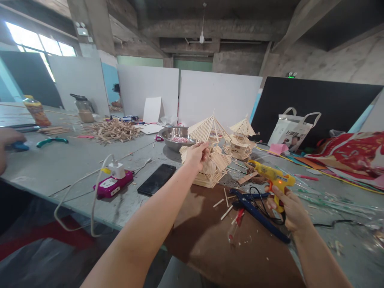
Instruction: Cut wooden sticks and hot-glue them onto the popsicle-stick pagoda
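My left hand [198, 155] reaches forward, its fingers closed on the middle of a pagoda model [214, 170] made of thin wooden sticks. The model has a pointed upper roof with gaps between its sticks and a wider tier below; my hand hides part of it. In my right hand [288, 206] is a yellow hot glue gun [274, 178], its orange light lit and its nozzle pointing left towards the models. Behind the held model stands a second stick pagoda [240, 140]. Blue-handled pliers [259, 216] lie on a brown board [204, 236] nearer to me, among loose sticks.
A black phone [157, 179] and a purple power strip [114, 184] with a white cable lie at left. Behind are a metal bowl [174, 138] and a stick pile [115, 131]. Another person's hand [9, 142] shows at the left edge. A bag [289, 130] stands right.
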The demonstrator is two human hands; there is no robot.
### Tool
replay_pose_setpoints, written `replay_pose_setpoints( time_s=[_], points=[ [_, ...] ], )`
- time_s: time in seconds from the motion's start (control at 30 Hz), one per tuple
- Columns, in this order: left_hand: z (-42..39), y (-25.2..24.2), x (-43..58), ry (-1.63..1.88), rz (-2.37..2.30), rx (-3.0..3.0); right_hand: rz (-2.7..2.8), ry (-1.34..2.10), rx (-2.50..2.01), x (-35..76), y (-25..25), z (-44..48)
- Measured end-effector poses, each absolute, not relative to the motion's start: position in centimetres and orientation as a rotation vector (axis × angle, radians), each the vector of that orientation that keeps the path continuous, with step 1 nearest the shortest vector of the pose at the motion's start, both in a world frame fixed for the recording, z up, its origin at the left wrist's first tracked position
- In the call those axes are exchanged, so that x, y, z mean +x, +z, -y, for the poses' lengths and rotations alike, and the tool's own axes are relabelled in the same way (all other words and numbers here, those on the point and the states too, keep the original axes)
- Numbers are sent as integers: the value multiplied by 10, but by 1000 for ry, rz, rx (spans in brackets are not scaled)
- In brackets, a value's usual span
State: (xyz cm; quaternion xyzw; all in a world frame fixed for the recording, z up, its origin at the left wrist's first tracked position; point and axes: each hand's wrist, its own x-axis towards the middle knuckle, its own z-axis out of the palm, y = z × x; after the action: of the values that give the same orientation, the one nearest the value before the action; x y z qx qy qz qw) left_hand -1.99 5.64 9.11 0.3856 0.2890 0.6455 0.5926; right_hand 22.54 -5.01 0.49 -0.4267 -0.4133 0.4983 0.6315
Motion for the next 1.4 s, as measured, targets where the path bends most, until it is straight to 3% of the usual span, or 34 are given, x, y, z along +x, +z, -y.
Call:
replay_pose_setpoints(
  time_s=[1.4],
  points=[
    [-60,89,-13,1590,-794,980,956,1127,-973,225,5,50]
  ],
)
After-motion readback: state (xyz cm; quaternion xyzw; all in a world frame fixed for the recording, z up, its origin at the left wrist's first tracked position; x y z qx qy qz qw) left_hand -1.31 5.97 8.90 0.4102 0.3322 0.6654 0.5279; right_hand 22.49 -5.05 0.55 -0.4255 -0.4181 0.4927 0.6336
